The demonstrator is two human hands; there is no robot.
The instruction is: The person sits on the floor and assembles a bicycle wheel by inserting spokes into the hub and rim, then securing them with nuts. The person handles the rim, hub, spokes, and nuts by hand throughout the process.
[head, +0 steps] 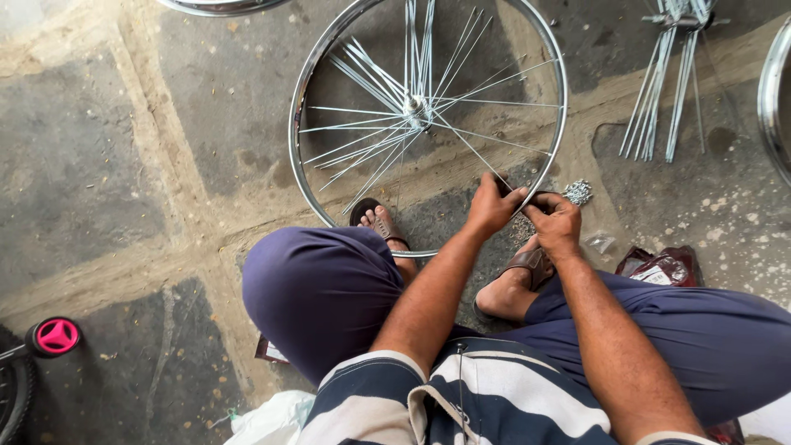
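Note:
A shiny bicycle wheel rim (298,169) lies flat on the stone floor in front of me, with loose silver spokes fanning out from its hub (414,105). My left hand (492,206) pinches the outer end of one spoke (465,144) at the rim's near right edge. Right beside it, my right hand (554,221) has its fingers closed at the same spot on the rim; whatever small part it holds is hidden. My sandalled feet (381,224) rest on the floor at the rim's near side.
A small pile of metal spoke nipples (578,192) lies just beyond my right hand. A bundle of spare spokes (663,91) lies at the upper right, another rim (771,99) at the right edge. A dark red packet (663,267) sits by my right knee; a pink-hubbed small wheel (54,336) at left.

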